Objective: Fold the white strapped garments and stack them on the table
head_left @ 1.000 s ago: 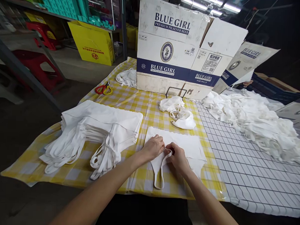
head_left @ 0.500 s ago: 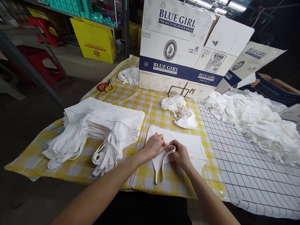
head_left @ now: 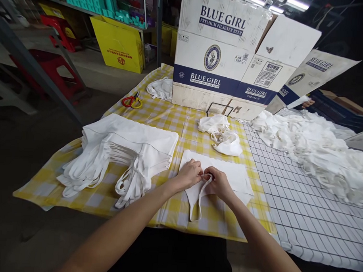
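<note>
A flat white cloth bag [head_left: 228,173] lies on the yellow checked tablecloth [head_left: 181,128] right in front of me. My left hand [head_left: 190,174] and my right hand [head_left: 220,184] meet at its near edge. Both pinch the top of its white strap [head_left: 195,208], which loops down toward the table's front edge. To the left lies a neat stack of folded white bags [head_left: 127,144] with their straps hanging over the front. Two crumpled white bags [head_left: 221,133] sit just beyond the flat one.
A big "BLUE GIRL" cardboard box [head_left: 226,58] stands at the back. A large heap of white bags [head_left: 315,148] covers the grid-patterned cloth [head_left: 300,219] at right. Red-and-yellow scissors [head_left: 131,101] lie at the back left, near another crumpled bag [head_left: 161,89]. Another person's fingers [head_left: 308,103] show behind the box flap.
My hands stay pinched on the strap at the bag's near edge, shifting only slightly. The view has drifted a little, so everything sits slightly further right and higher.
</note>
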Action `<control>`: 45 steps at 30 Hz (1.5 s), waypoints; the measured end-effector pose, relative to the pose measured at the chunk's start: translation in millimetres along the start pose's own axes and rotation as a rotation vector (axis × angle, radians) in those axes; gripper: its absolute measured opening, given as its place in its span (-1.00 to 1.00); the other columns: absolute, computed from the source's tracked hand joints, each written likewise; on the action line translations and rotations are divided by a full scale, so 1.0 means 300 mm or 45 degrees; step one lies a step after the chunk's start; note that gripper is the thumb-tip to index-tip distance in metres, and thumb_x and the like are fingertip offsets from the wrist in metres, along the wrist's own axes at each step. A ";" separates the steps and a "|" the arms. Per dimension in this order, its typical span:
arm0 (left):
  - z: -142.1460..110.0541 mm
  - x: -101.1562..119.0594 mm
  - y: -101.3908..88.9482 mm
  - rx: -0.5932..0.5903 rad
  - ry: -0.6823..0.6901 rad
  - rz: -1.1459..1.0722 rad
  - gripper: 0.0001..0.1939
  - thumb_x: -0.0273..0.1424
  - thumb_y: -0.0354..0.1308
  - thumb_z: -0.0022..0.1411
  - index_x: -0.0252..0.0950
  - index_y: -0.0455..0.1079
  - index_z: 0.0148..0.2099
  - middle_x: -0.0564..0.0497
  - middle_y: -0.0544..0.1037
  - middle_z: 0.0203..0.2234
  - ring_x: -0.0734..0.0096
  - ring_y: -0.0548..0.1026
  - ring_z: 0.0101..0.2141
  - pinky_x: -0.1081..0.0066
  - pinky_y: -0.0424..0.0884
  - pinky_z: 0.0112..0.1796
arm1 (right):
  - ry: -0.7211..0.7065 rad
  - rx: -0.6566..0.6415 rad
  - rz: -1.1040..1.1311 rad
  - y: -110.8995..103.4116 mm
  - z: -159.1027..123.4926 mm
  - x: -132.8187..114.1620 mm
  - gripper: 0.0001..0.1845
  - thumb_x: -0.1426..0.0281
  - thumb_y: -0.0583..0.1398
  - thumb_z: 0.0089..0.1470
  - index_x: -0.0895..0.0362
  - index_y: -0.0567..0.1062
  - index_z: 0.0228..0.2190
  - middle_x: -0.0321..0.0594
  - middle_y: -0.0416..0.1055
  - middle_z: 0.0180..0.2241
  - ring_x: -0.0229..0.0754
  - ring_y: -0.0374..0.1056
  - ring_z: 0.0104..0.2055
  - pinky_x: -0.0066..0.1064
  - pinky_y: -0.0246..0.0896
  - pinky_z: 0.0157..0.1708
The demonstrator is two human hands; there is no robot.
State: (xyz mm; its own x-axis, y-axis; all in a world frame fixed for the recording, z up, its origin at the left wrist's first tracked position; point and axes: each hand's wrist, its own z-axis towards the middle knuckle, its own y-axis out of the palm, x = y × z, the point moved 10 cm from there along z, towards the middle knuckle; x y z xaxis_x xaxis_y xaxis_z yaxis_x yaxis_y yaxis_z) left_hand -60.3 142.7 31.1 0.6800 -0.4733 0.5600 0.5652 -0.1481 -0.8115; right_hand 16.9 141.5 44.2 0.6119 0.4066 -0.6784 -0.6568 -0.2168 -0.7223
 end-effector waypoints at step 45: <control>-0.019 -0.030 -0.020 0.119 -0.100 -0.326 -0.91 -0.51 0.15 0.00 -0.28 0.48 -0.45 0.03 0.47 -0.43 0.36 0.32 -0.25 0.42 0.27 -0.20 | 0.048 -0.257 -0.609 0.065 -0.012 0.003 -0.74 0.71 0.00 -0.14 0.15 0.31 -0.45 -0.24 0.36 -0.45 -0.28 0.22 -0.48 -0.50 -0.07 -0.50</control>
State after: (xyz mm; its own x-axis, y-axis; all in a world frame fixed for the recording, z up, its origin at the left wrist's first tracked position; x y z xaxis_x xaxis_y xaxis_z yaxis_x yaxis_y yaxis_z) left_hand -72.5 142.9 30.0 0.5414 -0.3612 0.7592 0.7615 -0.1720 -0.6249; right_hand 6.1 134.5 29.1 0.8407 0.4703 -0.2682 -0.2043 -0.1831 -0.9616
